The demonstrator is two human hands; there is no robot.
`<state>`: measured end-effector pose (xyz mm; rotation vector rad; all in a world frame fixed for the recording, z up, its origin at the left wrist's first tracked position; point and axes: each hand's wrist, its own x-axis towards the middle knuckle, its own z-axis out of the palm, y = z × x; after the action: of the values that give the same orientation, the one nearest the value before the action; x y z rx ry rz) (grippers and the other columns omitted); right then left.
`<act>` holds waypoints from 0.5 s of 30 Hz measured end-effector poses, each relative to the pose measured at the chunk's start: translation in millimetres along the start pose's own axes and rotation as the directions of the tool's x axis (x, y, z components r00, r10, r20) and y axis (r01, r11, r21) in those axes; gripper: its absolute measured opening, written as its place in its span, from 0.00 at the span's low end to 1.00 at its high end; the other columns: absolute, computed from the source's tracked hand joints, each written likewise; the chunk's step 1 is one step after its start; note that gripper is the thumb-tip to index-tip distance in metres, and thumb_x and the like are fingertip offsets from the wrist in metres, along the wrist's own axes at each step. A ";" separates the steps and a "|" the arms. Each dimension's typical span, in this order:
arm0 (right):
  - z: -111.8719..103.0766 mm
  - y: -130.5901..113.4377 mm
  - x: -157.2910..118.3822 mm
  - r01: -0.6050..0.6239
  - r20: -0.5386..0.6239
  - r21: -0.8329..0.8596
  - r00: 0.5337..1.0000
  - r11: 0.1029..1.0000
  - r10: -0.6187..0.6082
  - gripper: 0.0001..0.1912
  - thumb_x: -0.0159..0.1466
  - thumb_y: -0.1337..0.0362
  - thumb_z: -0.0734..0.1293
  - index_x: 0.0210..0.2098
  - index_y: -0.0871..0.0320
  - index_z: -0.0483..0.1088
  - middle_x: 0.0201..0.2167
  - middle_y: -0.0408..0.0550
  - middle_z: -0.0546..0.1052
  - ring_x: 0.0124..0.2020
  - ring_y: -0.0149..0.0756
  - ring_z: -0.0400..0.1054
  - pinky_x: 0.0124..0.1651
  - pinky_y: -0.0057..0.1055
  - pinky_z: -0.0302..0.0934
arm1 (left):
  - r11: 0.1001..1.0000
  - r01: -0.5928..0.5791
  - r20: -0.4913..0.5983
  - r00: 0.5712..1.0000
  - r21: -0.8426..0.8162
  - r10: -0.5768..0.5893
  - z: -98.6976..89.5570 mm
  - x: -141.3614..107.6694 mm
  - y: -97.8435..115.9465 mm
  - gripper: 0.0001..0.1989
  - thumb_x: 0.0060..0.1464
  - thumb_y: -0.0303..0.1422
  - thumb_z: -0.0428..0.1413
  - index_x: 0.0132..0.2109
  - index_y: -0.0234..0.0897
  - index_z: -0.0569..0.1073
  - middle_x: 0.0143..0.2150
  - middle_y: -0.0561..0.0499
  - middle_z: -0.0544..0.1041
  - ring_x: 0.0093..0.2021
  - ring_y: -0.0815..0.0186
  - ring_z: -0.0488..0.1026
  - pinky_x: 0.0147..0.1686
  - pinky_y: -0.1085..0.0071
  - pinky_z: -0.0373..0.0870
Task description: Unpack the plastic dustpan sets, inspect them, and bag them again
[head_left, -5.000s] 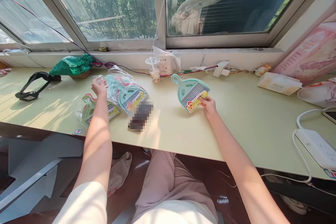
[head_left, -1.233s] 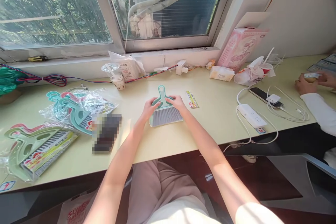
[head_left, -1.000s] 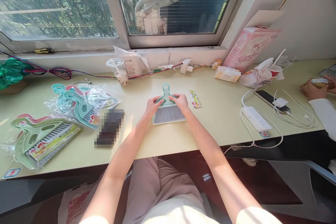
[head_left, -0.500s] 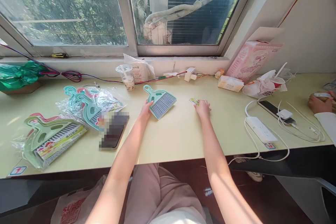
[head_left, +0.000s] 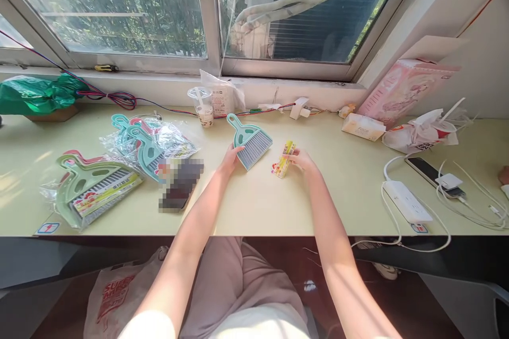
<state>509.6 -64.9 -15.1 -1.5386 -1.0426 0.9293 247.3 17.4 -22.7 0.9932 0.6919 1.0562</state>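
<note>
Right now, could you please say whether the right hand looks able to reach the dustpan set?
Probably yes: only tabletop shows between the dustpan set in the left hand and the card in the right hand, though that card may need setting down.

Pale yellow table (head_left: pixel 258 209): bagged dustpan sets (head_left: pixel 97 183), lidded cup (head_left: pixel 204 112), white power strip (head_left: pixel 406 201), phone (head_left: pixel 422 169).

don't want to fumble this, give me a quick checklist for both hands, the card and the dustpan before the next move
1. Left hand gripping mint dustpan by its edge: ok.
2. Brush seated in dustpan: ok, bristles lie across its wide end.
3. Right hand holding label card: ok.
4. Card apart from dustpan: ok, a gap shows.
5. Card lifted off tabletop: cannot tell.
6. Drink cup upright: ok.
</note>
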 end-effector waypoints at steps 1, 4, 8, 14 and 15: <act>5.6 -2.9 0.2 0.013 0.016 0.143 1.000 0.990 -0.015 0.18 0.43 0.59 0.78 0.31 0.59 0.74 0.32 0.50 0.79 0.35 0.39 0.73 0.37 0.33 0.66 | 1.000 -0.008 0.010 1.000 0.009 0.008 1.3 -0.9 0.5 0.24 0.42 0.34 0.63 0.49 0.37 0.72 0.50 0.46 0.76 0.53 0.55 0.71 0.52 0.60 0.68; 28.8 -8.6 -0.8 0.025 0.043 0.306 0.998 0.952 -0.040 0.22 0.43 0.54 0.78 0.34 0.59 0.74 0.35 0.51 0.79 0.31 0.35 0.73 0.33 0.30 0.65 | 0.999 -0.021 0.050 0.999 0.046 0.019 8.2 -5.0 0.1 0.27 0.43 0.36 0.64 0.51 0.38 0.70 0.50 0.45 0.75 0.53 0.55 0.71 0.52 0.59 0.68; 58.7 -4.9 -5.0 -0.025 0.006 0.097 1.000 0.995 0.024 0.19 0.43 0.56 0.77 0.30 0.60 0.73 0.28 0.48 0.78 0.20 0.32 0.68 0.23 0.29 0.59 | 0.987 -0.046 0.125 0.992 0.154 0.027 23.9 -13.5 -4.4 0.29 0.44 0.40 0.65 0.53 0.36 0.68 0.51 0.43 0.75 0.53 0.54 0.71 0.52 0.59 0.68; 66.5 -1.3 -11.5 -0.056 -0.236 -0.296 0.972 0.953 -0.016 0.19 0.49 0.53 0.74 0.36 0.54 0.70 0.35 0.47 0.78 0.33 0.38 0.71 0.36 0.34 0.66 | 0.970 -0.075 0.090 0.994 0.230 0.056 36.9 -17.7 -12.1 0.35 0.36 0.34 0.68 0.53 0.34 0.67 0.50 0.42 0.74 0.53 0.51 0.70 0.54 0.56 0.66; 65.5 -2.0 -12.4 -0.053 -0.272 -0.348 0.961 0.936 -0.047 0.22 0.48 0.52 0.74 0.40 0.53 0.69 0.39 0.47 0.77 0.38 0.40 0.71 0.40 0.35 0.66 | 0.973 -0.083 0.088 0.994 0.214 0.066 36.3 -16.6 -12.7 0.35 0.35 0.33 0.68 0.53 0.34 0.67 0.50 0.42 0.74 0.53 0.51 0.70 0.54 0.56 0.66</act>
<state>444.2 -55.9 -24.8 -1.9048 -1.0397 0.5211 277.0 -11.9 -19.2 1.2526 0.7195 1.0147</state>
